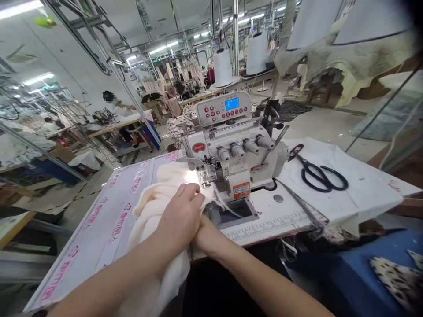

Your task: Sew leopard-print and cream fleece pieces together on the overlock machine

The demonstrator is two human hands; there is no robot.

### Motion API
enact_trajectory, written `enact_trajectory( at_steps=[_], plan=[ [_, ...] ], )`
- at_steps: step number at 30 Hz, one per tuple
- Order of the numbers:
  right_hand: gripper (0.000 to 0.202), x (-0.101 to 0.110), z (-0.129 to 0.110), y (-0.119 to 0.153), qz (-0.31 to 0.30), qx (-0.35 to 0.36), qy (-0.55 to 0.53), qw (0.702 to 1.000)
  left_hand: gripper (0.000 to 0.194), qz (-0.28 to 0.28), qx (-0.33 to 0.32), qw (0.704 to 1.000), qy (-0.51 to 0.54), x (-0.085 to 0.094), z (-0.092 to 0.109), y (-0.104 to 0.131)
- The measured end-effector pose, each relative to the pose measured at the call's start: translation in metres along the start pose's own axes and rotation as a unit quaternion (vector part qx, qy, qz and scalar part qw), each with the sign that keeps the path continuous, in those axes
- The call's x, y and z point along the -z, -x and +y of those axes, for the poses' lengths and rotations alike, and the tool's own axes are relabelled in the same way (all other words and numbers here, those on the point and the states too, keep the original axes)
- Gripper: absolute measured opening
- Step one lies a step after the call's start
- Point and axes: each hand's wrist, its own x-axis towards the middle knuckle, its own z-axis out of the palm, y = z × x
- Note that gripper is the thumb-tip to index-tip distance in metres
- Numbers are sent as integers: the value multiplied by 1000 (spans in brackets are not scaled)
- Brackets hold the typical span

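Note:
A white overlock sewing machine (238, 149) with a lit blue display stands at the middle of the table. Cream fleece fabric (152, 202) lies bunched to its left, with one edge under the lit needle area. My left hand (181, 211) is on the fabric just in front of the presser foot, fingers bent and closed on it. Lower down and partly behind it is my right hand (202, 233), its fingers hidden by my left hand and the cloth. Loose thread and trimmed edge (224, 204) trail from the foot over the metal plate.
Black scissors (322, 176) lie on white cloth (366, 193) right of the machine. Large thread cones (223, 68) stand behind it. The table (109, 211) has a printed plastic cover on the left. A blue container (357, 273) is at lower right. A person sits at another machine at back left.

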Motion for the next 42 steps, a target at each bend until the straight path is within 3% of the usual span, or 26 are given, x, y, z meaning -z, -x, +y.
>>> enact_trajectory(
  at_steps=[5,8,11,13,19,27,36,39,42],
  plan=[
    [23,37,10,37,36,-50,66,996,26,86,-18,995,36,-15,-10,10],
    [24,51,9,51,27,-46,95,994,19,74,20,996,37,-14,-10,9],
    [26,50,4,54,-1,-50,76,996,17,30,28,999,34,-7,-8,6],
    [28,48,1,55,-14,-49,60,997,17,23,-4,999,24,-4,-7,6],
    [31,47,-5,58,-25,-55,63,996,22,71,-125,987,-71,-12,-4,11],
    [29,49,-7,60,-24,-55,112,992,21,71,-144,977,-138,-14,3,9],
    [22,62,1,23,19,-34,182,983,15,-26,-70,964,-254,-18,13,-16],
    [19,61,3,25,31,-61,212,975,18,-46,-46,973,-222,-13,14,-9],
    [20,60,1,39,23,-78,192,978,18,-15,-27,984,-174,2,6,14]
  ],
)
